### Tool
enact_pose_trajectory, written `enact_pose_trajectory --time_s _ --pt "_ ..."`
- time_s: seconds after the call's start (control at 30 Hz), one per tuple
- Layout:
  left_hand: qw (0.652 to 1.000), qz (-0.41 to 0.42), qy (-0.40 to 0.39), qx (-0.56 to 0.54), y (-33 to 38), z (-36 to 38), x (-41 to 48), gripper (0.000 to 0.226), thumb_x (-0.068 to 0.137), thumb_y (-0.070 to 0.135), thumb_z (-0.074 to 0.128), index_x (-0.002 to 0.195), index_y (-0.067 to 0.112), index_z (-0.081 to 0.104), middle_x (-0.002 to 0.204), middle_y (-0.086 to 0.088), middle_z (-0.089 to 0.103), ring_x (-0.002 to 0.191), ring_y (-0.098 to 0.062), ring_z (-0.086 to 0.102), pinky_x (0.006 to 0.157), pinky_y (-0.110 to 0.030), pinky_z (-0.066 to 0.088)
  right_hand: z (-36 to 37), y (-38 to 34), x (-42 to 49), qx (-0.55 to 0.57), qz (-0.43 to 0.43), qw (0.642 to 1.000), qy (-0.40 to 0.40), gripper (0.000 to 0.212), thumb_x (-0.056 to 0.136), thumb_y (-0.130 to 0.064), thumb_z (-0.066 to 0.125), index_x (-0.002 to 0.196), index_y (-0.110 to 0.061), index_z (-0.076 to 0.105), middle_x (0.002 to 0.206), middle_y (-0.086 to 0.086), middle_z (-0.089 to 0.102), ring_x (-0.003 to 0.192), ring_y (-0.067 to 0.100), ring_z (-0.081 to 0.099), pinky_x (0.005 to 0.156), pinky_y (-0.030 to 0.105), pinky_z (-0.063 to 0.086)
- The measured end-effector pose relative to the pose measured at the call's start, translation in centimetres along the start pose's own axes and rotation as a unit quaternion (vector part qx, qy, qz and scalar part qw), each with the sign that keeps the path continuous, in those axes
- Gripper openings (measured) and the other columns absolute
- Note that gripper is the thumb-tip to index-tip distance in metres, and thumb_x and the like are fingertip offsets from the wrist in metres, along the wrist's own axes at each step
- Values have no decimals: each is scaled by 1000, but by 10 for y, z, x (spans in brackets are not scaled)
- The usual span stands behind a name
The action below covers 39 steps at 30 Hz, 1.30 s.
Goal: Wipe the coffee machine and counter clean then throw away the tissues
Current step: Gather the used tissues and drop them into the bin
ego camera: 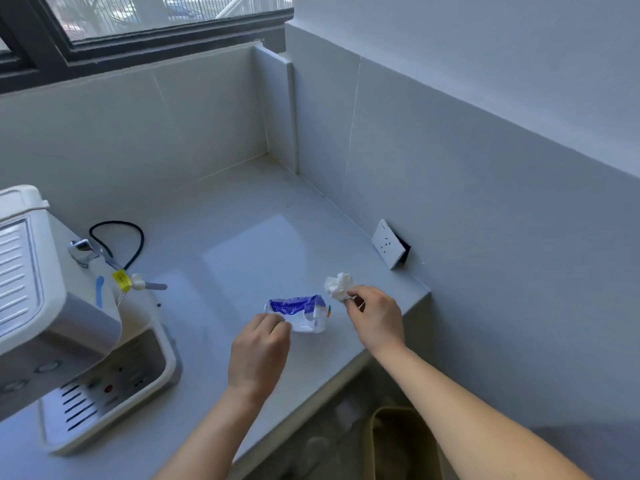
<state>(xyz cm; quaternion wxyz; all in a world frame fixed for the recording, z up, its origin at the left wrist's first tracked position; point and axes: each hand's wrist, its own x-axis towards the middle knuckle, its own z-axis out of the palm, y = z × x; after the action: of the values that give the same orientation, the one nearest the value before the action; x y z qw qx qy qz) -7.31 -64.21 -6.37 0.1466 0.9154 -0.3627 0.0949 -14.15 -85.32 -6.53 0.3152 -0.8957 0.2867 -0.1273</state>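
Left hand (260, 351) pinches the tissue packet (301, 312) on the counter (242, 244); right hand (375, 318) holds a crumpled tissue (338, 285).

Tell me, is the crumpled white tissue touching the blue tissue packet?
Apart. The head view shows bare counter between the crumpled tissue, pinched in the right hand, and the packet.
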Motion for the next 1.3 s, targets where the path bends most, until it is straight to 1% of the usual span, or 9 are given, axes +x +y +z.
enact_pose_trajectory --time_s 0.33,0.53,0.6,0.73,1.03,1.13,1.2,1.23,1.3 --pt "1000 28 -5 4 104 -4 -66 33 55 -9 78 59 13 54 67 -1 61 61 -26 54 44 -32 38 -59 89 -89 8 2 1000 9 8 91 -26 66 96 -22 70 86 -1 66 74 18 60 64 38 55" --pt "995 86 -20 -37 167 -3 -112 28 63 3 82 60 14 57 63 -1 60 54 -21 52 45 -25 33 -71 140 -136 13 39 999 -8 6 90 -28 66 90 -22 68 85 -5 66 73 14 58 60 33 54" --pt "994 92 -41 -40 179 7 -124 32 61 1 83 57 14 54 59 0 57 52 -21 49 42 -26 34 -72 156 -150 9 63 998 -13 7 89 -29 67 91 -22 69 86 -7 67 73 11 59 59 29 53" --pt "990 104 -93 -32 183 37 -140 37 53 -5 80 52 13 47 54 -2 50 49 -24 46 35 -30 37 -66 181 -178 0 113 993 -20 6 89 -30 67 87 -25 67 81 -12 65 68 7 56 52 16 38" --pt "957 117 -262 -34 192 131 -179 32 51 7 86 53 18 56 55 3 56 50 -20 51 41 -30 44 -18 251 -222 -20 247 966 -72 7 89 -31 66 85 -25 66 72 -14 62 66 6 57 54 23 44" --pt "941 110 -314 -56 200 175 -193 18 64 17 84 64 22 67 67 5 64 60 -16 57 50 -27 45 6 281 -228 -41 269 957 -97 6 89 -32 66 89 -27 68 76 -13 65 68 6 58 52 18 39" --pt "932 83 -348 -54 202 205 -206 5 85 21 68 89 21 71 91 3 69 82 -16 60 67 -28 49 20 300 -230 -57 275 953 -117 8 89 -32 64 93 -27 69 81 -10 69 72 14 62 53 23 40" --pt "932 74 -352 -52 201 221 -212 13 91 21 60 100 21 69 102 2 67 91 -16 58 75 -29 49 28 310 -229 -66 273 951 -127 9 89 -32 63 94 -27 69 84 -8 71 75 17 64 56 26 41" --pt "930 80 -354 -48 200 250 -222 18 94 20 54 107 21 67 110 2 65 98 -17 55 81 -30 48 43 329 -226 -85 273 948 -140 11 89 -33 62 95 -26 69 89 -5 72 82 20 66 60 27 42"
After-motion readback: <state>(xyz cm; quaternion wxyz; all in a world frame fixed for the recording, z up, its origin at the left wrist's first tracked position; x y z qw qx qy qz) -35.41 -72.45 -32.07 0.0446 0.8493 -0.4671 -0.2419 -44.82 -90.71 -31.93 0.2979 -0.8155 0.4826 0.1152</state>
